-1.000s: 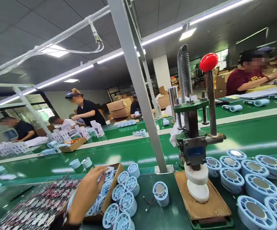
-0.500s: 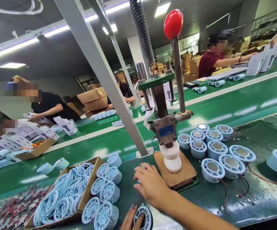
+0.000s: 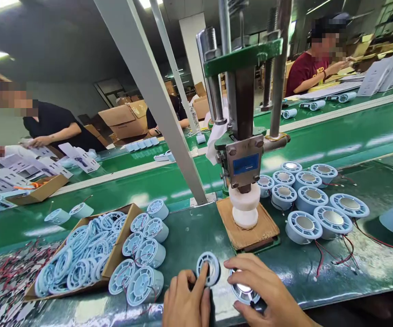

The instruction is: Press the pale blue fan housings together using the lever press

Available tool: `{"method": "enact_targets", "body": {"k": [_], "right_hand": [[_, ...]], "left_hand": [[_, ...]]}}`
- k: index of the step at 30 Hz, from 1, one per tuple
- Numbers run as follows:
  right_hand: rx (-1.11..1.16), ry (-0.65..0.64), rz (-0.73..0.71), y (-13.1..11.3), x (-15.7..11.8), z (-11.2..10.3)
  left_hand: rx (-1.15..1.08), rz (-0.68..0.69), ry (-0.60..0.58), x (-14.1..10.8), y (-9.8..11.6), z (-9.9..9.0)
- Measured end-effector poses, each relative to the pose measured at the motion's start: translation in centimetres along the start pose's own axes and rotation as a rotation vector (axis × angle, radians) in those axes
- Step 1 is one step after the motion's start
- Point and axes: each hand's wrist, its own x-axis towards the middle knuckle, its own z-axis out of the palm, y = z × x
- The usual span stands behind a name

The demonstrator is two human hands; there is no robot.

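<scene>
Low in the middle of the head view, my left hand [image 3: 187, 297] has its index finger on a small light-blue ringed part [image 3: 208, 269] that lies on the dark green table. To its right, my right hand [image 3: 267, 288] curls its fingers and thumb around a light-blue round unit with a shiny metal disc [image 3: 244, 288]. Behind the hands stands a manual press [image 3: 246, 161], its white round block [image 3: 244, 213] over a brown wooden board [image 3: 223, 218]. Neither hand touches the press.
Several finished-looking blue units with discs [image 3: 310, 195] stand right of the press. On the left are several blue housings [image 3: 145, 284], a cardboard box [image 3: 126, 238] of blue rings and a heap of wired pieces [image 3: 9, 290]. People work beyond the green conveyor [image 3: 149, 181].
My right hand has moved right and toward me, now around a disc unit. My left hand shows more fully, its ringed part farther from the table's front edge. The view has shifted.
</scene>
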Motion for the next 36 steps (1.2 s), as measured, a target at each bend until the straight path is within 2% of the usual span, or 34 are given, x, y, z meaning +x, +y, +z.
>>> {"method": "enact_targets", "body": {"k": [2, 7, 11, 15, 16, 18, 20, 22, 27, 31, 36], "right_hand": [[0.005, 0.004, 0.003, -0.1, 0.2, -0.2], [0.031, 0.088, 0.007, -0.1, 0.1, 0.4], [0.000, 0.164, 0.110, -0.1, -0.5, 0.9], [-0.109, 0.140, 0.087, 0.1, -0.7, 1.0], [-0.133, 0.137, 0.082, 0.1, -0.7, 1.0], [-0.144, 0.138, 0.086, 0.2, -0.7, 1.1], [-0.132, 0.155, 0.107, 0.2, -0.6, 1.1], [-0.119, 0.182, 0.130, 0.0, -0.4, 1.2], [-0.111, 0.214, 0.146, -0.3, -0.3, 1.4], [-0.111, 0.212, 0.177, -0.1, -0.5, 1.6], [-0.085, 0.180, 0.225, 0.0, -0.6, 1.7]], "left_hand": [[-0.078, -0.026, -0.015, 0.8, 0.8, -0.7], [-0.168, -0.168, 0.120, 2.0, 2.2, -0.6], [-0.205, -0.228, 0.040, 2.6, 2.1, 0.4], [-0.466, -0.419, 0.112, 2.9, 2.5, -0.2], [-0.539, -0.428, 0.143, 3.0, 3.1, -0.6], [-0.620, -0.322, 0.187, 3.3, 4.6, -1.4], [-0.587, -0.155, 0.196, 3.7, 6.2, -2.0], [-0.537, -0.079, 0.169, 4.2, 7.3, -2.2], [-0.553, -0.178, 0.112, 4.8, 7.8, -1.7], [-0.646, -0.259, 0.117, 4.4, 8.1, -1.1], [-0.792, -0.385, 0.140, 3.6, 9.4, 0.3]]}}
